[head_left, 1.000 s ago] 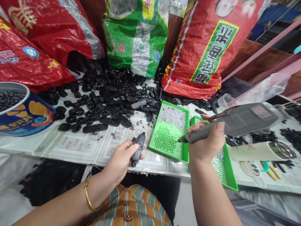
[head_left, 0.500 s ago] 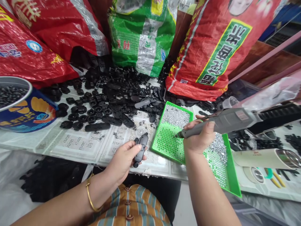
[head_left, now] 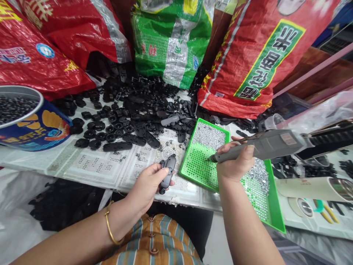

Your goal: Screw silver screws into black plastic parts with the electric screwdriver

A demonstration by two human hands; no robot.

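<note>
Near the table's front edge, my left hand [head_left: 151, 182] grips a black plastic part [head_left: 168, 170] with small round wheel-like ends, the thumb on its upper face. My right hand [head_left: 237, 160] is wrapped round a grey electric screwdriver [head_left: 271, 144]. The tool points left, its tip over a green perforated tray [head_left: 193, 162] with small silver screws [head_left: 209, 135] piled at its far end. A second green tray [head_left: 277, 206] with more screws lies partly beneath my right wrist. Whether a screw sits on the tip is too small to tell.
Loose black parts [head_left: 132, 110] cover the table behind my hands. A blue tub [head_left: 52, 127] stands at the left. A green sack [head_left: 154, 44] and red sacks [head_left: 248, 55] line the back. At right lie a cream flask [head_left: 306, 187], a tape roll [head_left: 300, 207] and yellow-handled pliers [head_left: 328, 213].
The whole view has shifted slightly, so the table and sacks appear a little further right. Both hands keep their hold on the part and the screwdriver.
</note>
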